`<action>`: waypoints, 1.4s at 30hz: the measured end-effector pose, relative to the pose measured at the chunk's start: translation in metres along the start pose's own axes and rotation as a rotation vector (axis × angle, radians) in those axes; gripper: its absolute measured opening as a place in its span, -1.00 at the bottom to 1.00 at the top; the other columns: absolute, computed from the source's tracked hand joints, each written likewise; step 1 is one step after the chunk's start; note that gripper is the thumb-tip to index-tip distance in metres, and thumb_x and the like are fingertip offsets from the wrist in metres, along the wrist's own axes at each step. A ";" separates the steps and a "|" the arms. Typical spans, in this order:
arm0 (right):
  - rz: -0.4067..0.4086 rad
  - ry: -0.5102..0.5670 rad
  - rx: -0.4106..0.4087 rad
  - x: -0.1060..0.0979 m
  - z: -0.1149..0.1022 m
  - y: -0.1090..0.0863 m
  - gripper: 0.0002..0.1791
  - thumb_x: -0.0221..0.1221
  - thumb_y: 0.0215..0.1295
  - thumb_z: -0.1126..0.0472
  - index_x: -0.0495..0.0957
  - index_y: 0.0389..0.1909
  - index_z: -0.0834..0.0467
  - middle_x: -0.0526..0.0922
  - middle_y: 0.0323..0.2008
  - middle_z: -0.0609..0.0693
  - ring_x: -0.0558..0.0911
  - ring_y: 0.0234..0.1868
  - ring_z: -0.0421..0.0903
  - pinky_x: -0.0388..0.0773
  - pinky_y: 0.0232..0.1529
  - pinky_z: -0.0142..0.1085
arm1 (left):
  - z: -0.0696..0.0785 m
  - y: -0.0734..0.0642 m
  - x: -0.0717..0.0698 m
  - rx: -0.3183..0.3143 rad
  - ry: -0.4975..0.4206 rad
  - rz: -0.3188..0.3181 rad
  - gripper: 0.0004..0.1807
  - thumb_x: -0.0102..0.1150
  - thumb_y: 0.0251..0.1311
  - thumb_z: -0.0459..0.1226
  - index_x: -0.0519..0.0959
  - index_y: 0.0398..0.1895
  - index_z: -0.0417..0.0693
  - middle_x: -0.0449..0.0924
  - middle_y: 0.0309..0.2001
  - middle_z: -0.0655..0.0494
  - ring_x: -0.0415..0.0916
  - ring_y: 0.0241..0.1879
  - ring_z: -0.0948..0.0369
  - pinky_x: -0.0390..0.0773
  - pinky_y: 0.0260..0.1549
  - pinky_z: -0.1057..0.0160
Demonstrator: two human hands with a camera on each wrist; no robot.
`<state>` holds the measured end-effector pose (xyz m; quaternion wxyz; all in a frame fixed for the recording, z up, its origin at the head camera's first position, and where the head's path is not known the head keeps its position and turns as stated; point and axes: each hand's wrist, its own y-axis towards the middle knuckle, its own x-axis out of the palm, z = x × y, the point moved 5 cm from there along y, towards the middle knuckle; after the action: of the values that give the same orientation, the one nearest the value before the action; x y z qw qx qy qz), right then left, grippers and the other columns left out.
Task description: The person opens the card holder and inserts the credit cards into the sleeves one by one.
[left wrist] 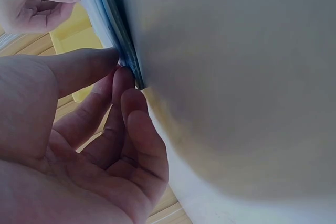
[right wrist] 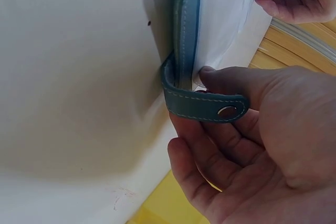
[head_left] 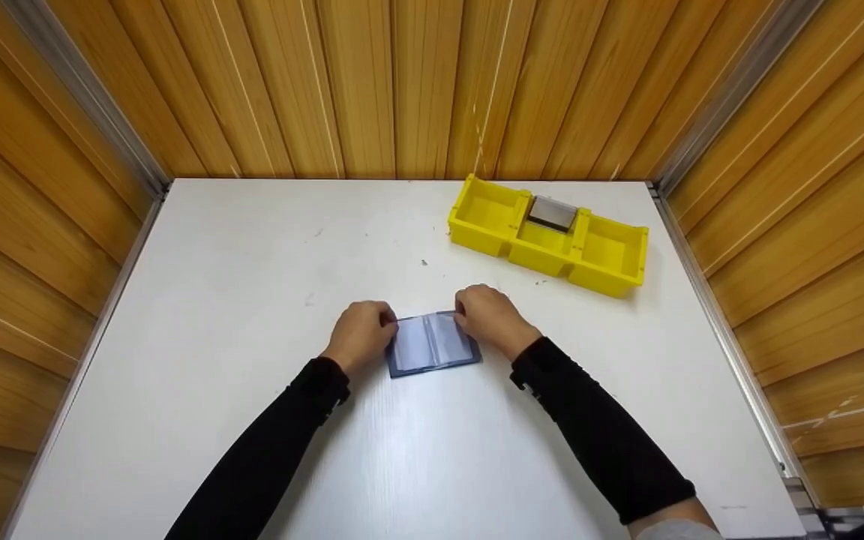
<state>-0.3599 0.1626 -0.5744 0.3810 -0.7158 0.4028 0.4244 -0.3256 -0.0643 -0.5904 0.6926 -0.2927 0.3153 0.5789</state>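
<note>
A blue card holder (head_left: 436, 367) with clear plastic sleeves (head_left: 413, 345) lies spread apart over the white table. My left hand (head_left: 361, 334) pinches its left edge between thumb and fingertips, as the left wrist view shows close up. At the opposite edge, my right hand (head_left: 496, 319) pinches the cover and sleeves, its thumb (right wrist: 226, 80) on the plastic side. A stitched strap (right wrist: 205, 104) with a metal snap sticks out from the cover, crossing in front of the right fingers. No card shows in the sleeves.
At the back right stands a yellow tray (head_left: 541, 259) with three compartments. A grey, dark-edged flat block (head_left: 553, 213) rests in its middle compartment. Wood-patterned walls (head_left: 432, 90) enclose the table (head_left: 267, 247) at the back and sides.
</note>
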 end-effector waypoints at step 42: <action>0.074 0.161 -0.115 -0.015 -0.015 -0.003 -0.75 0.21 0.52 0.08 0.75 -0.24 0.14 0.71 -0.31 0.02 0.59 -0.22 -0.03 0.56 -0.08 -0.15 | -0.001 0.001 0.000 0.015 -0.009 0.004 -0.92 0.38 0.38 -0.31 0.79 -0.27 -0.10 0.76 -0.34 0.06 0.64 -0.26 0.11 0.67 -0.12 0.06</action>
<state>-0.3578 0.1546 -0.5548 0.2899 -0.7528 0.4335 0.4018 -0.3267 -0.0647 -0.5912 0.6952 -0.2840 0.3171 0.5793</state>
